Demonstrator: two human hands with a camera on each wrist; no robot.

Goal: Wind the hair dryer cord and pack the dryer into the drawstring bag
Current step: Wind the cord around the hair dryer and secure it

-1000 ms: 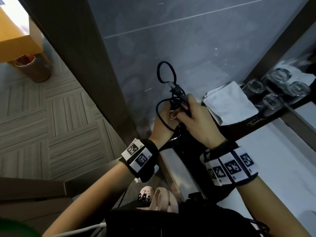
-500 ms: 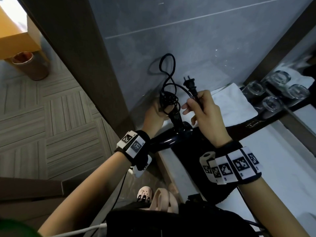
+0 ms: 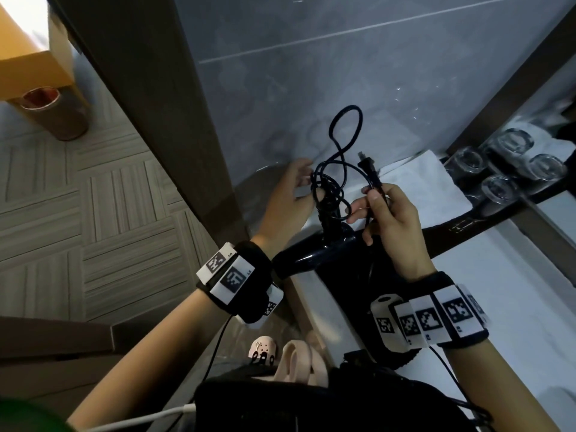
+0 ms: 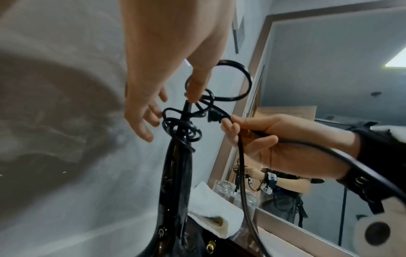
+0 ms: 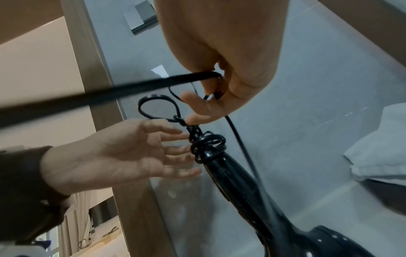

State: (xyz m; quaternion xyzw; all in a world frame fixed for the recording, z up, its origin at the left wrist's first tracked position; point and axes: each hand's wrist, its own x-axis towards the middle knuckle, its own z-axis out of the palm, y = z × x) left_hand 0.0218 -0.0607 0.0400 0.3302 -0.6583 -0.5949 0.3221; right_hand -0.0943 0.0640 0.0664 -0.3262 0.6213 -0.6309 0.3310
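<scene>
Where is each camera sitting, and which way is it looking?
Head: worn on the head, looks down at the hair dryer; both forearms, left hand, right hand.
Left wrist: looks along the left hand at the cord and mirror.
Right wrist: looks along the right hand towards the open left hand.
All share the cord-wrapped dryer handle.

no readable text, only coded square markers on wristbands [image 3: 232, 277]
</scene>
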